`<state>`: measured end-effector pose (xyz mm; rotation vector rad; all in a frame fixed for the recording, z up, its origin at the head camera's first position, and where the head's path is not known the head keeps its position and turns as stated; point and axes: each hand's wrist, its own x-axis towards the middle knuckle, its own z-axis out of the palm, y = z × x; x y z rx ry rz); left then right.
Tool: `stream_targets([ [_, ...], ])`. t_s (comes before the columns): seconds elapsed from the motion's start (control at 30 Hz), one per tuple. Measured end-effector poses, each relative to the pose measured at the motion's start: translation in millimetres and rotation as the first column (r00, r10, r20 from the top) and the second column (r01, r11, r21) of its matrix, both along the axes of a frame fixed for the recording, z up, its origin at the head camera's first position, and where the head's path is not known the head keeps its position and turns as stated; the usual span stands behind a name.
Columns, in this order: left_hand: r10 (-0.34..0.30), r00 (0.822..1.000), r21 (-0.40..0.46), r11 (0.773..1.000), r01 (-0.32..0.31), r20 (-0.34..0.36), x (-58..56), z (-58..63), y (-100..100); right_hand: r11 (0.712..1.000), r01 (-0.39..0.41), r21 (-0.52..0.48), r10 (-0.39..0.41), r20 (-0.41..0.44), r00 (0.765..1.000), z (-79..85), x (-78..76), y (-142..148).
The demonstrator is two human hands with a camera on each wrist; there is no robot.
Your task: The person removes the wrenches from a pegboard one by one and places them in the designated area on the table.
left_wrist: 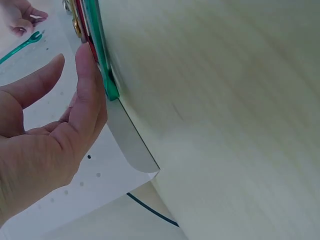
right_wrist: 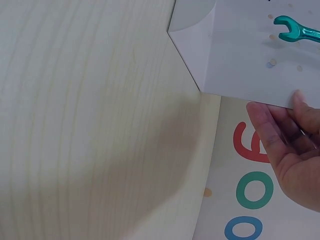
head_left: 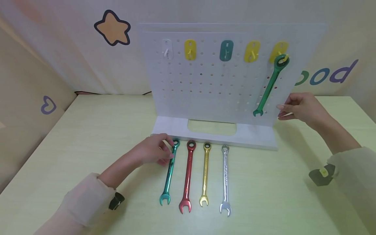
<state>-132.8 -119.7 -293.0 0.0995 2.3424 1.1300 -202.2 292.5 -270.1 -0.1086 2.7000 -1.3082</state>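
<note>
My left hand (head_left: pixel 154 150) is at the ring end of a teal combination wrench (head_left: pixel 168 176) on the table, its thumb and fingers apart. In the left wrist view the fingertips lie right beside the wrenches. To the right lie a red wrench (head_left: pixel 187 179), a gold wrench (head_left: pixel 205 178) and a silver wrench (head_left: pixel 225 179), jaws toward me. My right hand (head_left: pixel 305 109) pinches the right edge of a white pegboard (head_left: pixel 205 104), thumb in front and fingers behind. A green wrench (head_left: pixel 268 86) hangs tilted by its ring from the rightmost yellow hook (head_left: pixel 278 49).
Along the board's top sit a white hook (head_left: pixel 167 49), two more yellow hooks (head_left: pixel 190 50) and a teal hook (head_left: pixel 226 51), with nothing on them. The board's base (head_left: pixel 170 128) stands on the pale table (head_left: pixel 111 124). A patterned curtain (head_left: pixel 73 49) hangs behind.
</note>
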Motion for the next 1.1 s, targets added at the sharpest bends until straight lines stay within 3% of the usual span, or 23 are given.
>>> stream_targets([
  [0.57, -0.02, 0.992, 0.041, 0.999, 0.025, -0.122, -14.1, 12.2, 15, 1.0, 0.009, -0.03, -0.009, -0.009, 1.0, -0.6, 0.9, 0],
  [0.87, 0.058, 0.979, 0.096, 0.995, -0.04, -0.196, -23.9, 18.3, 30, 0.999, 0.001, -0.052, -0.002, -0.019, 1.0, -0.5, 0.4, 2],
  [1.1, 0.036, 0.974, 0.17, 0.986, 0.002, -0.224, -30.3, 21.8, 42, 0.999, 0.005, -0.052, -0.006, -0.005, 1.0, 1.0, 0.1, 0],
])
